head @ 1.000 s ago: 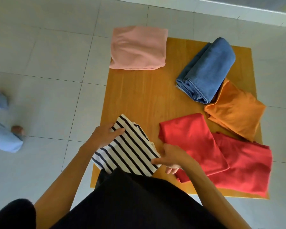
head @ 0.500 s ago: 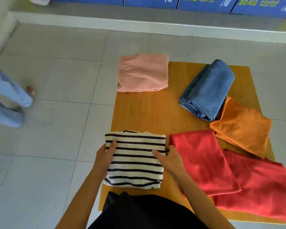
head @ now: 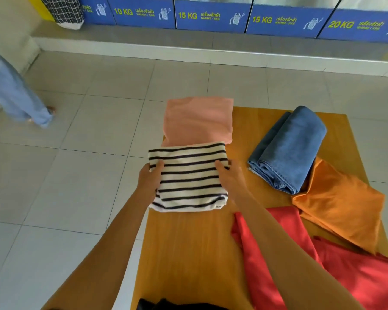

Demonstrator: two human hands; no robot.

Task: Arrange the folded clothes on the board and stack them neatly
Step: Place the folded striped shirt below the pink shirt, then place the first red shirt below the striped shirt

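Observation:
A folded black-and-white striped garment is held over the wooden board, its far edge overlapping the near edge of a folded pink garment at the board's far left corner. My left hand grips the striped garment's left side and my right hand grips its right side. Folded blue jeans lie at the far right of the board. An orange garment lies beside the jeans, and two red garments lie at the near right.
The board rests on a grey tiled floor. A person in light blue trousers stands at the far left. Blue-fronted washing machines line a raised ledge at the back. Black fabric shows at the bottom edge.
Both hands have carried the striped garment from the board's near left edge away from me, up to the pink garment. The camera has tilted up, bringing the machines into view.

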